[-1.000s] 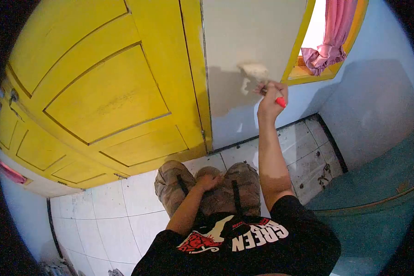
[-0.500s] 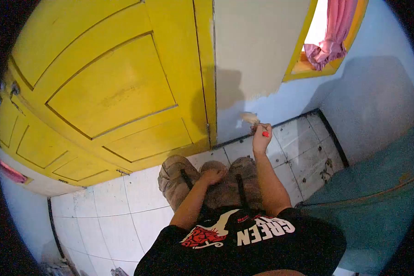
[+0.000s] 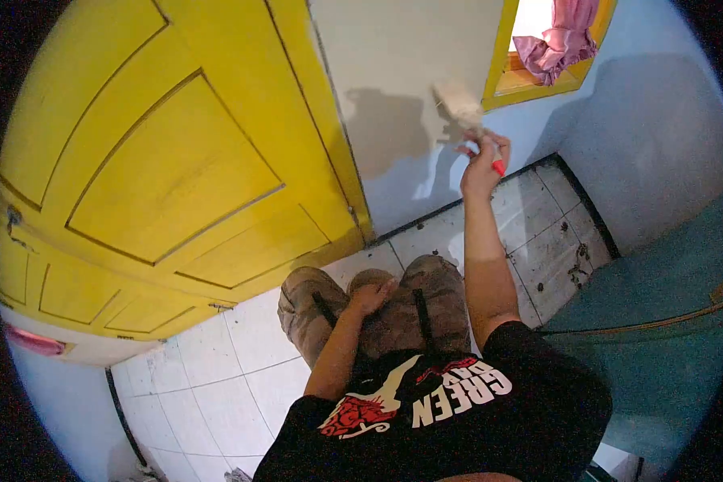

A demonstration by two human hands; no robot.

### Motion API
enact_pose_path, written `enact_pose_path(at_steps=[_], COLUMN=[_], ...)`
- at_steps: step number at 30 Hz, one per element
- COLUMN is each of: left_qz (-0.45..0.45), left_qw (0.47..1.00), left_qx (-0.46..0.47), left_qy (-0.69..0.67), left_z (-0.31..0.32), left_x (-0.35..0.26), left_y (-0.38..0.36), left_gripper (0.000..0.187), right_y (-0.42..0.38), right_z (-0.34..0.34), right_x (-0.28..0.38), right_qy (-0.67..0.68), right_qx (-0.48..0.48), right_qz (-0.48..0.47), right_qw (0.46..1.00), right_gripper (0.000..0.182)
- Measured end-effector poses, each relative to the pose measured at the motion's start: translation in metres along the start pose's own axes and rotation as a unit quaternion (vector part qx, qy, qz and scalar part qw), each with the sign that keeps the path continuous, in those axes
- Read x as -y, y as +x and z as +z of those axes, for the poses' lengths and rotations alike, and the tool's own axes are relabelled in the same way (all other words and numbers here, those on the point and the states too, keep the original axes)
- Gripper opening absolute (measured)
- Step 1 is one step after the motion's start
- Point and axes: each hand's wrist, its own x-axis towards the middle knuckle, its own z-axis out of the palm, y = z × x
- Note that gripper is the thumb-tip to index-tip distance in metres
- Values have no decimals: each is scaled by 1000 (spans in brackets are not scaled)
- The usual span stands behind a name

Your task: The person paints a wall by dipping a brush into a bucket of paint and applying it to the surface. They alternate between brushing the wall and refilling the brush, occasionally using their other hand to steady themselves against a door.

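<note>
My right hand [image 3: 488, 157] is closed around the handle of a paintbrush [image 3: 463, 106]. The red end of its handle sticks out below the fist, and the wide, pale bristles are against or very near the wall [image 3: 426, 52]. Beige paint covers the upper part of this wall; its lower strip is pale blue. Between my knees, my left hand [image 3: 373, 297] is curled at a round brownish thing [image 3: 371, 279], whose kind I cannot make out.
To the left stand yellow panelled doors [image 3: 177, 169]. A yellow window frame [image 3: 530, 90] with a knotted pink curtain [image 3: 558, 52] is at upper right. Dark spots mark the white floor tiles [image 3: 554, 249]. A teal surface [image 3: 651, 313] lies to my right.
My right hand has moved up with the paintbrush, from the pale blue lower wall to the beige area near the window. The view has shifted slightly; my left hand stays between my knees.
</note>
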Motion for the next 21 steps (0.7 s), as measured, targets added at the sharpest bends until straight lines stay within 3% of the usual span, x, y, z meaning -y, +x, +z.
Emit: enact_pose_path(at_steps=[2,4,7,9,11,13,15,16,18,21], left_qz=[33,64,82,56,35,14,105,134,17,61], left_qw=[999,997,993,998,999,999,993,987,1000,998], left_qx=[-2,-10,-78,-40,2,39,-54,-85,12,-23], left_qy=[17,32,-36,6,3,-1,-24,-30,-9,-7], left_z=[24,35,31,19,9,6,10,12,23,30], left_x=[32,44,32,20,10,3,2,3,15,25], left_y=[33,42,28,23,18,10,5,5,16,19], left_gripper=[84,84,83,78,78,79,79,79,78,79], right_y=[-6,-18,-37,-42,-33,-18,4,15,25,36], right_z=[-38,-77,-132,-143,-148,-130,-93,-71,-47,-33], right_x=[-43,-71,-103,-100,-102,-96,-72,-57,-22,1], right_qy=[-112,-144,-165,-137,-172,-204,-233,-162,-92,-10], right_qx=[55,57,38,-3,5,17,49,25,-1,0], right_qz=[11,68,63,105,90,74,15,19,28,-14], right_qw=[992,986,984,985,981,976,971,986,995,1000], right_gripper=[8,7,5,4,4,4,5,4,4,6])
